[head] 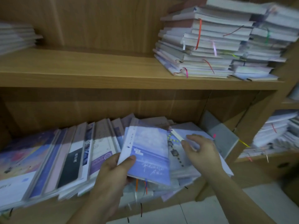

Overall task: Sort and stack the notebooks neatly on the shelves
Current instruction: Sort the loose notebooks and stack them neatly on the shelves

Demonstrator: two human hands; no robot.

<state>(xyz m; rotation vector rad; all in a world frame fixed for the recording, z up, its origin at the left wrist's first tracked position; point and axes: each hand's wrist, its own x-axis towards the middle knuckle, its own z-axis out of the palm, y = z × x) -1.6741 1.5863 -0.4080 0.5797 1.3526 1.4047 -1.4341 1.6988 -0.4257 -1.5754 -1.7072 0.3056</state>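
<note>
My left hand (pixel 113 172) grips a lilac-blue notebook (pixel 148 152) by its lower left corner, thumb on the cover, above the pile on the lower shelf. My right hand (pixel 202 151) hovers just right of it with fingers loosely bent, over pale notebooks (pixel 182 138) lying flat; it holds nothing. A fanned row of leaning notebooks (pixel 64 159) fills the left of the lower shelf. On the upper shelf (pixel 80 68) at the right stands a tall, uneven stack of notebooks (pixel 210 46) with coloured ribbon markers.
A smaller stack (pixel 16 38) sits at the far left of the upper shelf. A grey board (pixel 221 135) leans in the lower shelf's right corner. Another shelf unit at the right holds more notebooks (pixel 275 135). Pale floor tiles (pixel 242 207) lie below.
</note>
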